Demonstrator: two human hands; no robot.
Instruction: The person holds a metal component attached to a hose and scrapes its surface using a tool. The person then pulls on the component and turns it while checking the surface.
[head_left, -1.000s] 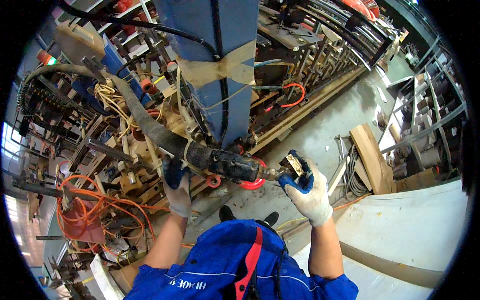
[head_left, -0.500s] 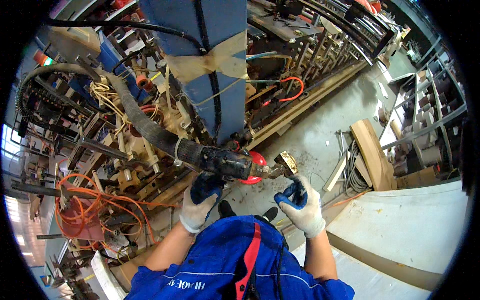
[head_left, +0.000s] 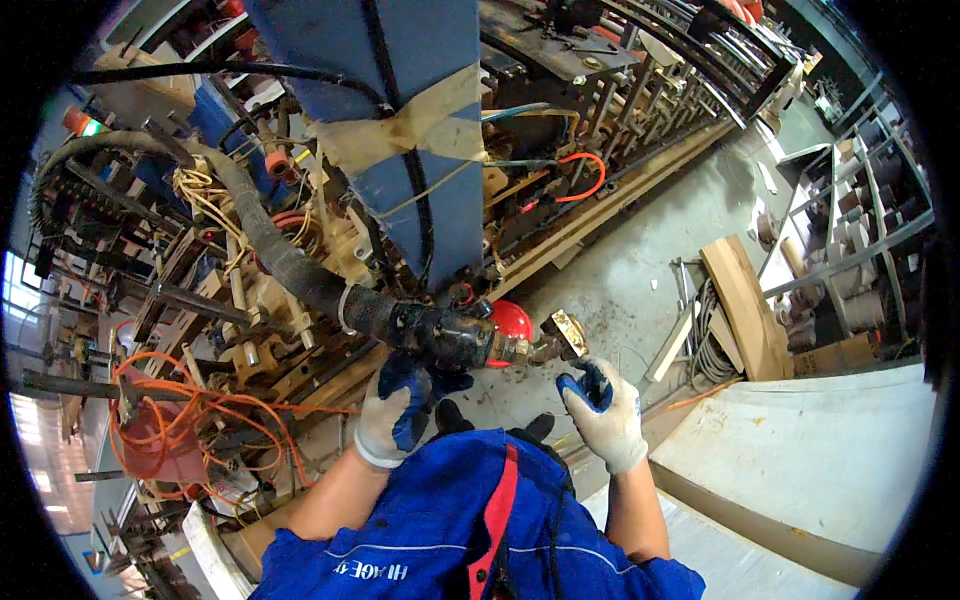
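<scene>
A thick black hose (head_left: 275,240) comes over from the left and ends in a dark, tape-wrapped head (head_left: 435,328). A narrow metal neck juts right from it, tipped with a worn, yellowish metal block (head_left: 570,334). My left hand (head_left: 393,412), in a white glove with blue-coated fingers, grips the head from below; the hose partly hides its fingers. Just below the metal block, my right hand (head_left: 607,408) in a matching glove has its thumb and fingers curved apart, with nothing visible between them. A red round object (head_left: 511,320) shows behind the neck.
A blue column (head_left: 430,220) with tan tape and black cables rises ahead. Machinery fills the left, with tangled orange hoses (head_left: 160,415). Wooden boards (head_left: 745,310) and coiled cable (head_left: 710,345) lie on the floor at right. A white panel (head_left: 800,450) is beside my right arm.
The hose head has rolled and tipped slightly, with its metal block a little lower. My left hand has shifted slightly left and down with it. My right hand stays near the block.
</scene>
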